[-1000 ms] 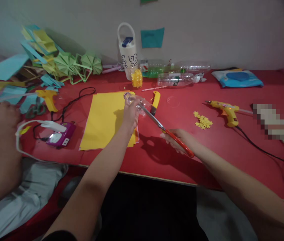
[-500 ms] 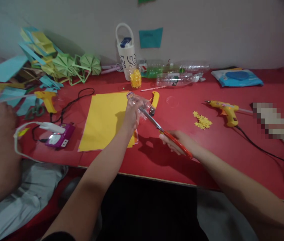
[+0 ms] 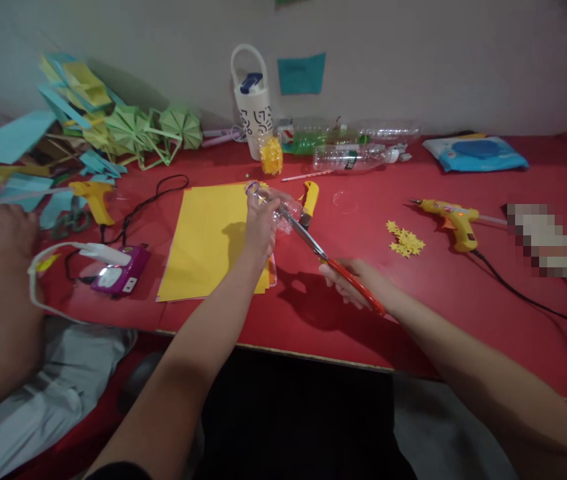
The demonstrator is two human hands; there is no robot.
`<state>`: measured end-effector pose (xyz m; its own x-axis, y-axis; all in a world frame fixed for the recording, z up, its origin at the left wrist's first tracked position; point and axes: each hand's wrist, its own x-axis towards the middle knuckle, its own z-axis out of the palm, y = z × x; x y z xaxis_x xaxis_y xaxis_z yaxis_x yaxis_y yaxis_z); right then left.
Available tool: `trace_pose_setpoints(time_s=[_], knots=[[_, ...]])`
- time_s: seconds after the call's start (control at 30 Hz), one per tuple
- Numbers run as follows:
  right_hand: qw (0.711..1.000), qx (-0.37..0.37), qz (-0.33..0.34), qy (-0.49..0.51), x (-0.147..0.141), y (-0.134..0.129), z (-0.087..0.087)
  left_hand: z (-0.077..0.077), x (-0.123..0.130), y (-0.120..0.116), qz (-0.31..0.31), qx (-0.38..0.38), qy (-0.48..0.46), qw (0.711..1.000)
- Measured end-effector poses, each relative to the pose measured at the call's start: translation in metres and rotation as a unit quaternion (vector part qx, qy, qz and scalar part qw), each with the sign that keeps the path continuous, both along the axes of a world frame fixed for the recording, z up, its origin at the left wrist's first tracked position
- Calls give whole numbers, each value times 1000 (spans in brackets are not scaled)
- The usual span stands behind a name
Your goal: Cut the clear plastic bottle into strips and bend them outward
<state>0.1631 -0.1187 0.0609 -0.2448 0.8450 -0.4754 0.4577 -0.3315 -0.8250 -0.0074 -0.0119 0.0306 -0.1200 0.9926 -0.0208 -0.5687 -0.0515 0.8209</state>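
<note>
My left hand grips a clear plastic bottle piece above the right edge of the yellow paper stack. Red-handled scissors are in my right hand, their blades pointing up and left against the clear plastic. Part of the plastic is hidden by my fingers and the blades. Just behind the plastic lies a yellow-handled cutter.
Plastic bottles, a white tumbler and wipes line the back. Yellow stars and a glue gun lie right. At left are a purple power block and another person's hand.
My left hand has shifted slightly left with the bottle piece, tilting it a little. The scissors remain against the plastic, almost in the same place.
</note>
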Motion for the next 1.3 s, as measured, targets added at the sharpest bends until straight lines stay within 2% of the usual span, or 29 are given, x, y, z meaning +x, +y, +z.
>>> trace_pose_setpoints(time_s=[0.3,0.47,0.73,0.9,1.1,1.3], knots=[[1000,3,12,-26,3,2,-6,3,2,1,6,44,4,999],[999,16,12,-47,4,2,-11,2,0,2,9,44,13,999],[1000,1,19,0,1,2,3,-2,-3,5,-4,59,29,998],[999,13,26,-14,3,2,5,-5,-2,6,-9,59,30,998],[999,2,19,-35,3,3,-1,-2,-3,3,-23,42,50,998],[998,20,24,-50,4,2,-8,-4,-4,6,-10,47,65,997]])
